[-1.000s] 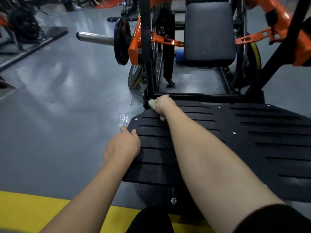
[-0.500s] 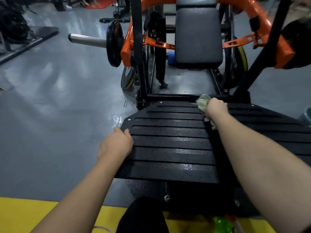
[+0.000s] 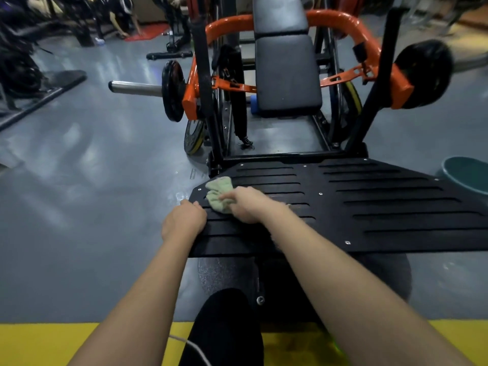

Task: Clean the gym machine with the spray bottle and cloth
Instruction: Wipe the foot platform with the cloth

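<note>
The gym machine has a black ribbed foot platform (image 3: 369, 207) in front of me, with a grey padded seat (image 3: 286, 75) and an orange frame (image 3: 332, 19) behind it. My right hand (image 3: 247, 204) grips a crumpled pale green cloth (image 3: 217, 194) and presses it on the platform's near left corner. My left hand (image 3: 183, 221) holds the platform's left edge, fingers curled over it, just beside the cloth. A small green glow (image 3: 331, 348) at the bottom edge may be the spray bottle; most of it is hidden.
A steel bar (image 3: 134, 88) with a black weight plate (image 3: 173, 91) sticks out to the left of the machine. A teal bin (image 3: 467, 175) stands at the right. Grey floor (image 3: 79, 194) spreads left; a yellow strip (image 3: 39, 344) runs under me. Another person crouches far back.
My right hand swept the cloth from the platform's far left corner to its middle rear, then back to the near left corner. My left hand stayed on the left edge.
</note>
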Demonstrator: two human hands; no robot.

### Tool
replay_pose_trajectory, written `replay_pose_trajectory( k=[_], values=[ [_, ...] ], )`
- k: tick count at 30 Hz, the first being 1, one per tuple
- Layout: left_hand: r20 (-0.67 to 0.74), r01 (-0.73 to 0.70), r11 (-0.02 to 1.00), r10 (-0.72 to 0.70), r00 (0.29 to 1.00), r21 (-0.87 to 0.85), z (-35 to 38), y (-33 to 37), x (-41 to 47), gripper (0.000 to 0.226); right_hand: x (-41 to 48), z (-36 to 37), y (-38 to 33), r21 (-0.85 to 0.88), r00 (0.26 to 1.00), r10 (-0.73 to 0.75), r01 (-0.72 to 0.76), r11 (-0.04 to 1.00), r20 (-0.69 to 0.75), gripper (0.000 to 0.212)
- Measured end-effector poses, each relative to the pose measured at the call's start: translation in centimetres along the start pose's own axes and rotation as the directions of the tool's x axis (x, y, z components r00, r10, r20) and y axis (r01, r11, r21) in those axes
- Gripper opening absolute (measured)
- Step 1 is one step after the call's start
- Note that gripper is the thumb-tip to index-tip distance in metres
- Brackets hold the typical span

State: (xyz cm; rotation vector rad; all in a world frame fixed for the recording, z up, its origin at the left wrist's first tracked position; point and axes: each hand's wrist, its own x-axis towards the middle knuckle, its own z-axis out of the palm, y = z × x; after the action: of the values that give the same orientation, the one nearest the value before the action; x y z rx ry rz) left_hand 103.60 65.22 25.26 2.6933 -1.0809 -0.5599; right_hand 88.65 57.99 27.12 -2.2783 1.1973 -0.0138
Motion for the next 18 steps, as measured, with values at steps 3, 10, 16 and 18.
replay_pose_trajectory(
  k=[3,10,16,18],
  values=[
    [-0.104,-0.074,0.997,0.074,0.992,0.010,0.4,0.0,-0.3,0.048,-5.3,0.4,0.8,0.058,0.994,-0.045,0.051,0.997,-0.096,0.037],
    [-0.552,-0.804,0.529,0.599,0.580,-0.271,2.0,4.8,-11.7,0.018,-18.3,0.6,5.0,0.388,0.806,0.028,0.254,0.886,-0.591,0.018],
    [-0.317,-0.895,0.115,0.909,0.270,-0.432,8.6,6.8,-22.4,0.020,-26.0,3.4,11.0,0.428,0.610,0.172,0.302,0.852,-0.773,0.014],
    [-0.153,-0.876,0.161,0.955,0.255,-0.455,12.2,6.5,-22.8,0.021,-27.1,5.7,14.3,0.457,0.663,0.256,0.147,0.877,-0.704,0.017]
  ],
)
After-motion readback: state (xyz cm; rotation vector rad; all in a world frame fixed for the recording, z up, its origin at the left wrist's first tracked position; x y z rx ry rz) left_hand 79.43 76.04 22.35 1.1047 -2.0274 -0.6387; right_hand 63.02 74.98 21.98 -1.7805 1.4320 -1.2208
